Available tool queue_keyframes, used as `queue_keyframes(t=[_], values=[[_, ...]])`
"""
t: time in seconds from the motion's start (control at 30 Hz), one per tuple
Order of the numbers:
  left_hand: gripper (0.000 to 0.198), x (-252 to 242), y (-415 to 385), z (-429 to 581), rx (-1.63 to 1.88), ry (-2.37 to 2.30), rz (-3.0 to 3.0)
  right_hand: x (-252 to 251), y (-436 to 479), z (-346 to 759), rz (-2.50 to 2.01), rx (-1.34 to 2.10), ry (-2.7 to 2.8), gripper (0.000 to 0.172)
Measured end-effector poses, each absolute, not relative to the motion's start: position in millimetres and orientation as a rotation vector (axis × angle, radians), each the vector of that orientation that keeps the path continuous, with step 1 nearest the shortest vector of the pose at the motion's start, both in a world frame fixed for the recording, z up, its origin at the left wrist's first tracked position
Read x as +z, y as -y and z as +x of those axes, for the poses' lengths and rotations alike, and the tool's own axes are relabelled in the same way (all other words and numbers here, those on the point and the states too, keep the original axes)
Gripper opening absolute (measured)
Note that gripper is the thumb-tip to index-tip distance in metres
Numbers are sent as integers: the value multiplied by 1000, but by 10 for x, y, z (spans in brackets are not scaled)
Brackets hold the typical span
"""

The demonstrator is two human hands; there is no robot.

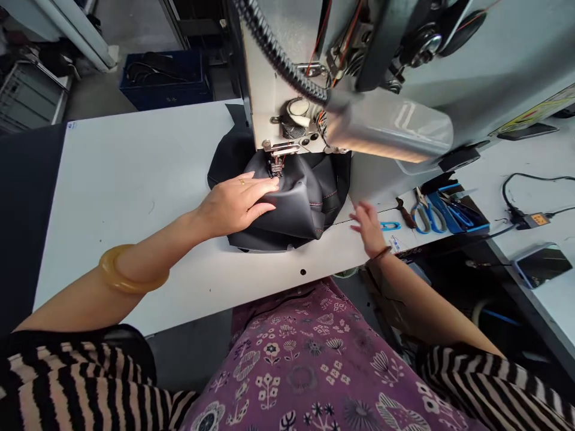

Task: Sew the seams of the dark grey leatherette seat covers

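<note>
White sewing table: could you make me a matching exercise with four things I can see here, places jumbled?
Things:
1. Left hand
2. Scissors
3. Bangle
4. Dark blue crate

Places:
A. Around the left forearm
B. Beyond the far edge of the white table
C. Resting on the black material
D. Beside the blue tray of tools

Right pairs: 1-C, 2-D, 3-A, 4-B

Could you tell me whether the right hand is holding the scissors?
No, the right hand is apart from the scissors, which lie beside the blue tray.
</note>
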State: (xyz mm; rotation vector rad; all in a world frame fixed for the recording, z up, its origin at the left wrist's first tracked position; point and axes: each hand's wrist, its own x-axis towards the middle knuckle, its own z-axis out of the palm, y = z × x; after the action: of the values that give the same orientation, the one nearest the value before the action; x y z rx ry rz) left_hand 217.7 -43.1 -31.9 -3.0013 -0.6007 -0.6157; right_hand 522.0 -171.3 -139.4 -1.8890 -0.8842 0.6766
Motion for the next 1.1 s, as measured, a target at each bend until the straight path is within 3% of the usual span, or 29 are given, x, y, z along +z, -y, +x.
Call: queue_keyframes(t=[0.07,0.17,0.33,0.57,0.73,0.97,1.1], values=[[30,-361,430,2211,-695,564,-2998,-1561,1578,5068,-1774,893,751,67],[30,-420,501,2280,-739,626,-2948,-1497,1025,4811,-1663,831,801,50],[31,-470,655,2364,-717,732,-2856,-1188,309,4757,-1585,884,881,40],[39,-377,586,2335,-588,828,-2788,-1284,1486,4749,-1535,841,555,23],[38,-146,493,2356,-434,875,-2795,-1276,1973,4180,-1123,1726,-158,21],[38,227,504,2503,-36,1138,-2884,-1221,1705,3722,-962,1838,-449,27],[35,303,544,2542,36,1288,-2893,-1262,1860,3660,-1000,1798,-524,22]])
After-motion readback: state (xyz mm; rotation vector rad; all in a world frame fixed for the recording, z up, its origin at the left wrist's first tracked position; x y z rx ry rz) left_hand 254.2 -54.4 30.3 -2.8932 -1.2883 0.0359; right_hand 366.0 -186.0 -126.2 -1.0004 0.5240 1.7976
